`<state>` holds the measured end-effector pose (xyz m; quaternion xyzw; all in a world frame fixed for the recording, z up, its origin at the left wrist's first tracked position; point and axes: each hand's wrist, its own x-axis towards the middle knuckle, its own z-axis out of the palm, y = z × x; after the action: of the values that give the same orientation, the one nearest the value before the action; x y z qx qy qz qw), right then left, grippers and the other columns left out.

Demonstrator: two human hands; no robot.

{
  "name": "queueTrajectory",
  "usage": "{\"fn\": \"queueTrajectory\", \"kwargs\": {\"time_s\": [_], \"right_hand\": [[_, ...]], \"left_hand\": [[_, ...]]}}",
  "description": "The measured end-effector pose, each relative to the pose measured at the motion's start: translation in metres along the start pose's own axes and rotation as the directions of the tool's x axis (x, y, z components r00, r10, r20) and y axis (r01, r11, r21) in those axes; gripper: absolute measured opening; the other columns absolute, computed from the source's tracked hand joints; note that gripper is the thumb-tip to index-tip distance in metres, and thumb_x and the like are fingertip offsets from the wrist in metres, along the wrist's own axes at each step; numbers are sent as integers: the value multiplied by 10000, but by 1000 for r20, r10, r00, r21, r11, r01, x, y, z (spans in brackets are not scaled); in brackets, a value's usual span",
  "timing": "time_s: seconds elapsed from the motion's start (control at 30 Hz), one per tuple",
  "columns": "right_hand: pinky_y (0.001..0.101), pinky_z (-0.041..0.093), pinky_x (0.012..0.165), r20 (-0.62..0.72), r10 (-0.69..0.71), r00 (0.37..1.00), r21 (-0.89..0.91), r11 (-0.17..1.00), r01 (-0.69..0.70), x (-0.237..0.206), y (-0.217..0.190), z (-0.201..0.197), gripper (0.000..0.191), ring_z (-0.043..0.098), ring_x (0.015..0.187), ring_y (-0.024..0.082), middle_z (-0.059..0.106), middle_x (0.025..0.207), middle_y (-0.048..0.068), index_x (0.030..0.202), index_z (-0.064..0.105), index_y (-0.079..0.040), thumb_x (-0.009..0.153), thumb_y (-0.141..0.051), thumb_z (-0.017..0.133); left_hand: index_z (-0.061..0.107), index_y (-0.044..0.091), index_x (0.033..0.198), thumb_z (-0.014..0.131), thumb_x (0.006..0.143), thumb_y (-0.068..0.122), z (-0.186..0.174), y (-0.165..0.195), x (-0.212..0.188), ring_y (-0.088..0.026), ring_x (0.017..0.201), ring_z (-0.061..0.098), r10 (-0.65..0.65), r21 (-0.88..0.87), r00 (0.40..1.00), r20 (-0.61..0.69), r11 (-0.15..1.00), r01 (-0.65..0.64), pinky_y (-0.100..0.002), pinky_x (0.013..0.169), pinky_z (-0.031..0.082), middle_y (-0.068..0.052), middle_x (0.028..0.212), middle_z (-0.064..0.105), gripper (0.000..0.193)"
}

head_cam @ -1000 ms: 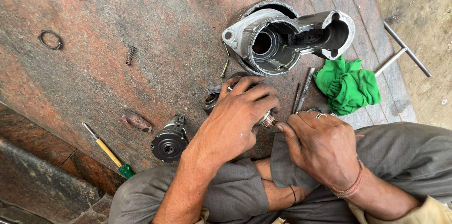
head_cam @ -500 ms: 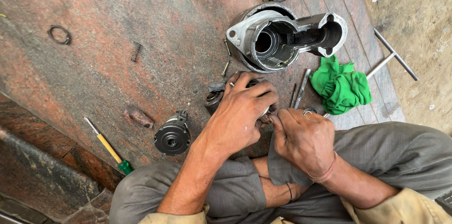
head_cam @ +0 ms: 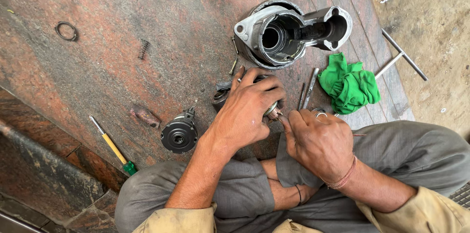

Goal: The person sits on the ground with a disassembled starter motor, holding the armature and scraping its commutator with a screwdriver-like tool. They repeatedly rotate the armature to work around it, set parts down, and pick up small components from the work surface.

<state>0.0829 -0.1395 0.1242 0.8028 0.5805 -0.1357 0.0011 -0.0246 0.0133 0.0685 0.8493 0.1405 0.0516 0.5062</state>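
Hands barely shifted, left hand (head_cam: pixel 247 110) fingers gripping geared shaft (head_cam: pixel 273 111), apparently pointing right, right hand (head_cam: pixel 318 140) fingers pinching its tip

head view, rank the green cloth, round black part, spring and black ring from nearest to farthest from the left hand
From the left hand:
1. Round black part, just beside its wrist.
2. Green cloth, across on the right.
3. Spring, up left.
4. Black ring, far left.

Grey trousers, tan rolled sleeves, red thread on right wrist, finger ring
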Motion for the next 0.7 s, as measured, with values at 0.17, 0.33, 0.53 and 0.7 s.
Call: {"fn": "queueTrajectory", "kwargs": {"time_s": [0.17, 0.33, 0.53, 0.7], "right_hand": [[402, 476, 486, 1, 9, 1000, -14, 1000, -9, -2, 0, 2, 288, 616, 527, 260, 588, 636, 59, 706, 559, -114, 885, -281, 711], [408, 471, 492, -19, 18, 1000, 45, 999, -17, -3, 1, 14, 256, 608, 526, 262, 586, 646, 64, 722, 557, -107, 879, -240, 709], [416, 468, 524, -146, 25, 989, 115, 993, -9, 1, 0, 28, 212, 600, 552, 286, 595, 696, 81, 773, 562, -96, 895, -213, 691], [427, 473, 523, -78, -9, 997, 94, 995, 16, -1, 4, 22, 243, 608, 553, 293, 589, 675, 88, 757, 558, -100, 897, -245, 695]], "left_hand": [[718, 70, 1031, 716, 532, -23, 1, -1, -1, -358, 1232, 523, -14, -17, 1000, 12, 1000, 14, -610, 1135, 335, -43, 1184, 667, 508], [718, 60, 1029, 728, 515, -29, 2, 0, 0, -372, 1244, 514, 9, 2, 1000, 6, 1000, -9, -630, 1121, 323, -49, 1168, 665, 522], [713, 58, 1040, 722, 516, -35, 2, 2, -1, -372, 1244, 520, 8, 16, 1000, -2, 1000, -8, -636, 1134, 318, -55, 1202, 660, 532], [726, 83, 1017, 746, 554, 8, 2, 0, 0, -352, 1218, 534, 23, 46, 999, -22, 999, -22, -690, 1173, 242, -25, 1166, 676, 469]]}}
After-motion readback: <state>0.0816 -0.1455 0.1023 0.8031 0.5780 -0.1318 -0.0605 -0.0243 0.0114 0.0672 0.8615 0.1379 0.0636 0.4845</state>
